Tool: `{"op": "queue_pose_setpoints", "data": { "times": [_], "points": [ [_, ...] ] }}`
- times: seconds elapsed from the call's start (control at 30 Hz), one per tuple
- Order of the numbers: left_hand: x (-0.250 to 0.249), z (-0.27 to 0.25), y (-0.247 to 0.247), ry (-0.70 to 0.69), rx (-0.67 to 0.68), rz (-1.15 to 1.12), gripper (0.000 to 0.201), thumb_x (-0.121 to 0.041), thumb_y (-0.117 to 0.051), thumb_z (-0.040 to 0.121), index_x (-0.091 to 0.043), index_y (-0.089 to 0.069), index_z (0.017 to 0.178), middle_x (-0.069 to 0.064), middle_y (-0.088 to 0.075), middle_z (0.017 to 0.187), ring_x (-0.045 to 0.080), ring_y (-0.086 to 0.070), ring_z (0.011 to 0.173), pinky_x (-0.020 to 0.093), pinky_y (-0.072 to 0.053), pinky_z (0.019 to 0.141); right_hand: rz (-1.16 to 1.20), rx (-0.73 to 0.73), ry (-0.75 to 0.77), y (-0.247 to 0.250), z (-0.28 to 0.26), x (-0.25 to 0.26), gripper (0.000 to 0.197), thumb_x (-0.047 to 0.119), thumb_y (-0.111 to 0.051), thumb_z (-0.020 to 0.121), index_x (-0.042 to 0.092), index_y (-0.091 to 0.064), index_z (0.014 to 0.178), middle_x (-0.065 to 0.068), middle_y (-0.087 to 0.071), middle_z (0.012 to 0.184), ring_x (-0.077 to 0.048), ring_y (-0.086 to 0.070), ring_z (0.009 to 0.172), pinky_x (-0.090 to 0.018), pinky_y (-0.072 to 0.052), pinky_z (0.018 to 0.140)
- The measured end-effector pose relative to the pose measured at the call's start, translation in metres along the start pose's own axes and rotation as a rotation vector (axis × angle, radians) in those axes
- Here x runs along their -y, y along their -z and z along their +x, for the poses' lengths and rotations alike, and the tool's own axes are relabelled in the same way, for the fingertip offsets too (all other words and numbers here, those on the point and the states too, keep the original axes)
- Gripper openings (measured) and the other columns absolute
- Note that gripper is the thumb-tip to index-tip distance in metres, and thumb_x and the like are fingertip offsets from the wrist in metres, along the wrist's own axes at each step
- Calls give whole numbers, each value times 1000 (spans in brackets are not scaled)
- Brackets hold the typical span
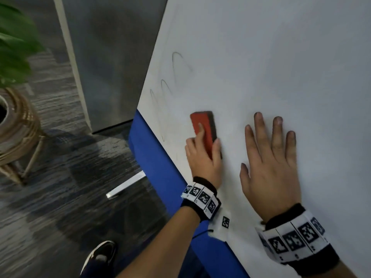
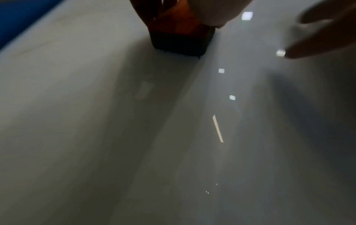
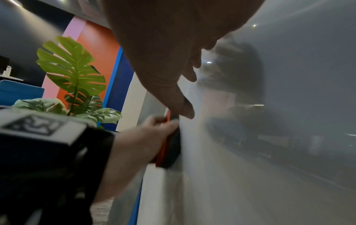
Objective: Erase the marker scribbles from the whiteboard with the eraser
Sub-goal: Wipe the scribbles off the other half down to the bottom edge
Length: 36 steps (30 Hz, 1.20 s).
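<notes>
My left hand (image 1: 202, 151) grips a red eraser (image 1: 201, 127) with a dark felt underside and holds it flat against the whiteboard (image 1: 261, 57). Faint grey marker loops (image 1: 176, 65) lie on the board up and to the left of the eraser, near the board's left edge. My right hand (image 1: 269, 157) rests flat on the board to the right of the eraser, fingers straight and spread. The left wrist view has the eraser (image 2: 181, 36) pressed felt-down on the board. The right wrist view catches the eraser (image 3: 169, 146) edge-on under my left hand (image 3: 146, 137).
A blue panel (image 1: 156, 157) borders the board's left edge. A potted plant (image 1: 14, 47) in a wicker stand (image 1: 18, 137) sits on the grey carpet at far left. A grey partition (image 1: 104, 57) stands behind. My shoe (image 1: 100, 255) shows at the bottom.
</notes>
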<state>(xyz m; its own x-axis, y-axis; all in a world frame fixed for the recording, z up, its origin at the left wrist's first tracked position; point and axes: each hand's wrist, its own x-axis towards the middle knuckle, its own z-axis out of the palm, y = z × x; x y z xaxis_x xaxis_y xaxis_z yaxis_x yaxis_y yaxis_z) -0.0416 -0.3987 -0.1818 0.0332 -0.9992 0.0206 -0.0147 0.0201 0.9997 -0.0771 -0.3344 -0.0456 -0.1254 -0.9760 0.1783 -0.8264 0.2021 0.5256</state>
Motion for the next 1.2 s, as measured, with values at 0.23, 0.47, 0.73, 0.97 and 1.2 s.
{"op": "queue_pose_setpoints", "data": {
  "times": [0.23,0.47,0.73,0.97,1.2],
  "points": [
    [115,38,10,519,-43,-41,55,-32,-54,102,-14,-36,150,16,-47,141,36,-50,128,42,-41,109,-50,-27,58,-3,-6,-14,74,15,-51,91,0,-23,157,-14,-6,169,-34,3,156,-45,4,127],
    [151,49,7,899,-32,-44,52,-25,-49,104,-12,-31,152,26,-49,142,41,-53,125,39,-41,103,-47,-60,35,-5,-4,-12,81,11,-64,88,2,-24,158,-14,-7,169,-32,3,155,-43,7,127],
    [80,67,8,171,-74,25,56,-38,-52,103,-25,-32,153,0,-46,131,13,-47,121,26,-39,105,-29,-56,10,-18,5,1,80,1,-76,80,15,-44,152,-16,-6,168,-36,14,153,-51,14,124],
    [174,74,27,737,58,89,51,-28,-49,104,-10,-33,149,25,-56,136,43,-59,117,47,-48,99,-2,-58,27,-20,2,-3,78,3,-79,80,19,-48,150,-15,-10,168,-34,12,154,-48,13,124],
    [46,99,9,101,-182,50,54,-36,-52,103,-19,-37,151,7,-50,128,21,-47,120,29,-36,103,12,-98,5,-24,2,-2,72,4,-77,81,20,-53,146,-14,-13,168,-34,8,155,-49,9,125]
  ]
}}
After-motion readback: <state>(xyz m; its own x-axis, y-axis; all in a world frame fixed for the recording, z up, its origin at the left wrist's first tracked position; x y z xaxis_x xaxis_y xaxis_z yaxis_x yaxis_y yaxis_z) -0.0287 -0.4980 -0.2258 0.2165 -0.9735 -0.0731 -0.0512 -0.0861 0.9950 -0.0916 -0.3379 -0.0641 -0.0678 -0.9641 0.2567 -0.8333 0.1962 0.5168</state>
